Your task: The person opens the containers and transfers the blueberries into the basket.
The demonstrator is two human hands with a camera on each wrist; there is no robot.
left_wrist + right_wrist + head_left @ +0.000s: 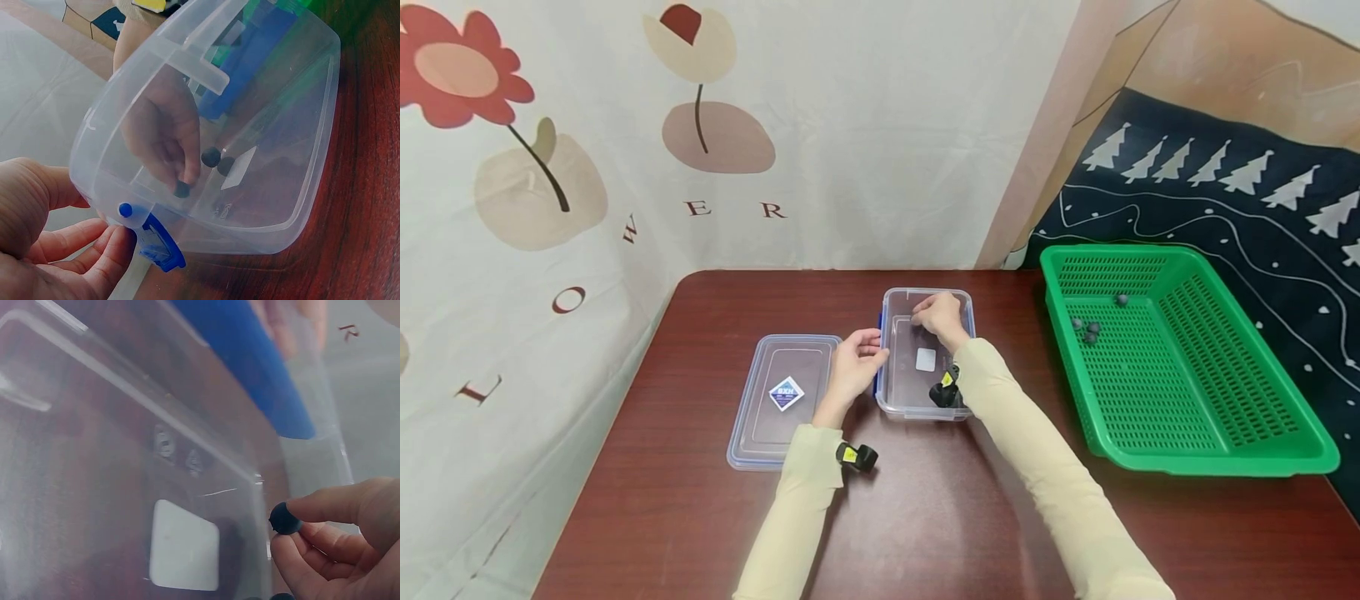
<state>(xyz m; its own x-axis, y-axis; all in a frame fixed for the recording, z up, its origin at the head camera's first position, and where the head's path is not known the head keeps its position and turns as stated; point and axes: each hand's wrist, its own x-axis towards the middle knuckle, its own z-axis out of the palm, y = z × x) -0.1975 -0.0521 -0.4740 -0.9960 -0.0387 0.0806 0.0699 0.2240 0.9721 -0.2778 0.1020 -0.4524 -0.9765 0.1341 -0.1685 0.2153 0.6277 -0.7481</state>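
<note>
My right hand (pixel 938 318) is inside a clear plastic container (pixel 895 387), pinching a blueberry (pixel 285 518) between thumb and fingertips beside the wall. In the left wrist view, this blueberry (pixel 181 189) shows through the clear plastic, low in the container. Another dark blueberry (pixel 210 156) lies on the container floor near a white square label (pixel 239 168). My left hand (pixel 853 364) is at the container's left side, its fingertips right at the rim and a blue clip (pixel 159 244). The container stands uncovered on the table.
Left of the container lies its clear lid (pixel 748 417), with a blue-and-white sticker (pixel 786 393). A green slotted basket (pixel 1180 367) on the right holds several blueberries (pixel 1092 331) near its back left. The brown table (pixel 700 517) ends against a patterned curtain (pixel 865 150).
</note>
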